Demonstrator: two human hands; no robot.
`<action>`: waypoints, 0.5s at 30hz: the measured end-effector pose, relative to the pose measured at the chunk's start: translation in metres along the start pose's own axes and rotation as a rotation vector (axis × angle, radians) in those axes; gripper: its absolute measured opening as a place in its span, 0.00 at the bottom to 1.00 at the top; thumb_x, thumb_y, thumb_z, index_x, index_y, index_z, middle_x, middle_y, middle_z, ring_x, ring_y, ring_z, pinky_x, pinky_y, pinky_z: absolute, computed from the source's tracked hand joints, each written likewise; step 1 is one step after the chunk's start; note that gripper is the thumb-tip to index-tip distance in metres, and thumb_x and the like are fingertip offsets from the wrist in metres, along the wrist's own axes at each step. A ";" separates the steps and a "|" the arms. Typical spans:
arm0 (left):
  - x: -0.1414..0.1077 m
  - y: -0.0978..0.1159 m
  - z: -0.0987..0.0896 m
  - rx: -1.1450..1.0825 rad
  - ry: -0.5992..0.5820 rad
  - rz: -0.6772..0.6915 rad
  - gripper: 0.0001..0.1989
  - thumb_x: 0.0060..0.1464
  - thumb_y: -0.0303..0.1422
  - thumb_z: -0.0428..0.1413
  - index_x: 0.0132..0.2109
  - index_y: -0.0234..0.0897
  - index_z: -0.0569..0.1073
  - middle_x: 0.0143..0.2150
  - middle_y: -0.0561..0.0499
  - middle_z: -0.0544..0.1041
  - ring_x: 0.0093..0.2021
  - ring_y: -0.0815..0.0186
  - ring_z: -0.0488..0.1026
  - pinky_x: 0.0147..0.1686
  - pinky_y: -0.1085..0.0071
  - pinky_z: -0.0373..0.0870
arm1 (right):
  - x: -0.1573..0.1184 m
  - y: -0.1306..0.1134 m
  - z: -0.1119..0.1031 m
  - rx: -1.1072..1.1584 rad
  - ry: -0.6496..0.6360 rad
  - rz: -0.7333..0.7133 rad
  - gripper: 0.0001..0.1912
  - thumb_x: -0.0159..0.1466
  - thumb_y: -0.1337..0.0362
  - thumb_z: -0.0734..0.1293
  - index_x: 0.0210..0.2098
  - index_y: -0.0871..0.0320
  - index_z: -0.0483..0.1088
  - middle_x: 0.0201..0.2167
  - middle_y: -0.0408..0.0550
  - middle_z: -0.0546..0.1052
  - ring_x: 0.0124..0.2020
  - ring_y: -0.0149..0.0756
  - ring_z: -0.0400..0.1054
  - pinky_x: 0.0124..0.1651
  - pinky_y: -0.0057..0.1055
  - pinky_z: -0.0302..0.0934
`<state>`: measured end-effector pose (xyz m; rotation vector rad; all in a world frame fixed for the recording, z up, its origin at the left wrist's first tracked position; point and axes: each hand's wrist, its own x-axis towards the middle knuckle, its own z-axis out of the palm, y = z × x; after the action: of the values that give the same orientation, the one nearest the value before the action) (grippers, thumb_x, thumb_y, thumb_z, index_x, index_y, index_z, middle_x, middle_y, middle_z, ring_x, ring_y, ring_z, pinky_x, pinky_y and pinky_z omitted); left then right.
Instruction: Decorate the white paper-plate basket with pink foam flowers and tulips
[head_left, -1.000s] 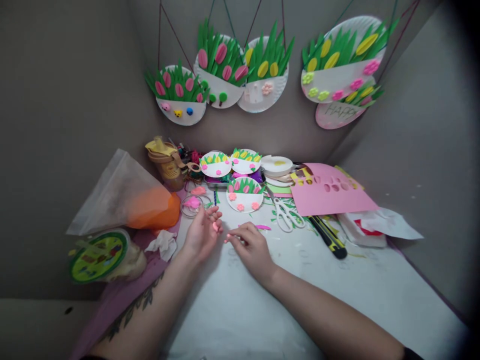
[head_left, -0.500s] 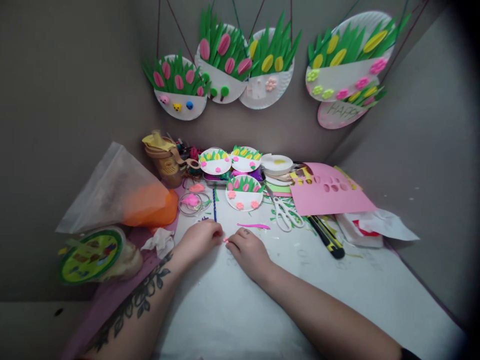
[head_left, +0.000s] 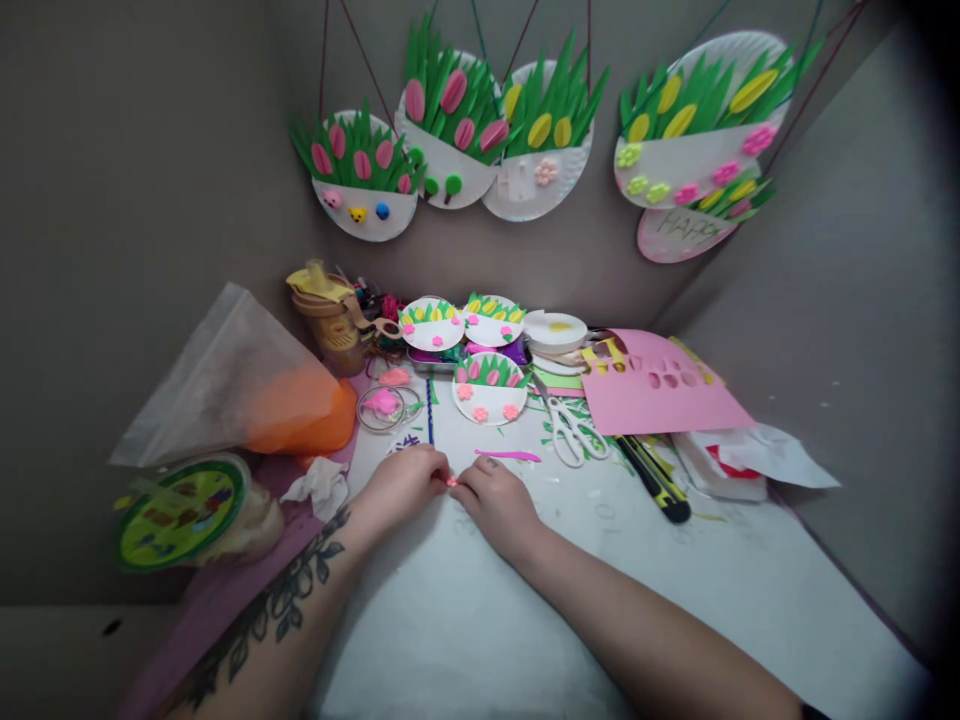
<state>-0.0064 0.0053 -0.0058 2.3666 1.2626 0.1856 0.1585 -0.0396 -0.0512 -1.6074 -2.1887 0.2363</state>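
Observation:
A tiny pink clay piece [head_left: 451, 482] sits between the fingertips of both hands, low over the white table [head_left: 465, 620]. My left hand [head_left: 409, 480] pinches it from the left, fingers closed. From the right, my right hand [head_left: 499, 505] has its thumb and forefinger closed on the same piece. A pink modelling tool [head_left: 508, 456] lies just beyond my right hand. Farther back is a small paper plate [head_left: 490, 403] with green grass, pink tulips and pink flowers.
White scissors [head_left: 574, 430], a black-yellow cutter [head_left: 654, 478] and a pink sheet [head_left: 667, 400] lie right. Left are a plastic bag [head_left: 217, 380], lidded tub [head_left: 187, 512], crumpled tissue [head_left: 321, 486] and brown cup [head_left: 330, 325]. Decorated plates [head_left: 364, 215] hang behind.
My left hand has moved slightly right, so its fingertips now meet the pink piece. The whole view has shifted a little. My right hand stays nearly in place.

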 end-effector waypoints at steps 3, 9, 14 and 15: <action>-0.001 0.001 -0.001 -0.011 0.008 0.006 0.08 0.49 0.27 0.52 0.34 0.39 0.76 0.35 0.49 0.76 0.35 0.64 0.71 0.32 0.71 0.61 | 0.001 -0.001 -0.003 0.029 -0.015 0.018 0.07 0.63 0.64 0.66 0.29 0.56 0.72 0.31 0.45 0.71 0.36 0.35 0.67 0.36 0.28 0.58; -0.001 0.002 -0.003 -0.036 -0.010 -0.018 0.08 0.49 0.28 0.52 0.34 0.38 0.76 0.36 0.48 0.76 0.35 0.64 0.70 0.33 0.71 0.61 | 0.004 0.003 -0.011 0.195 -0.028 0.010 0.04 0.63 0.68 0.65 0.32 0.56 0.73 0.31 0.44 0.70 0.35 0.33 0.67 0.39 0.29 0.61; 0.000 0.000 -0.002 -0.058 -0.013 -0.031 0.07 0.49 0.29 0.52 0.33 0.37 0.75 0.35 0.48 0.75 0.35 0.63 0.70 0.33 0.71 0.61 | 0.004 0.006 -0.010 0.250 -0.009 -0.026 0.09 0.63 0.70 0.64 0.40 0.53 0.74 0.32 0.44 0.68 0.36 0.33 0.66 0.40 0.29 0.62; 0.000 0.000 -0.002 -0.061 -0.010 -0.031 0.07 0.49 0.29 0.52 0.33 0.37 0.75 0.35 0.48 0.75 0.35 0.64 0.70 0.33 0.71 0.61 | 0.004 0.006 -0.009 0.240 -0.005 -0.026 0.09 0.63 0.70 0.64 0.40 0.52 0.74 0.32 0.44 0.68 0.35 0.33 0.66 0.39 0.29 0.62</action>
<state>-0.0072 0.0064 -0.0044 2.2923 1.2699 0.2003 0.1662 -0.0348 -0.0444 -1.4466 -2.0930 0.4762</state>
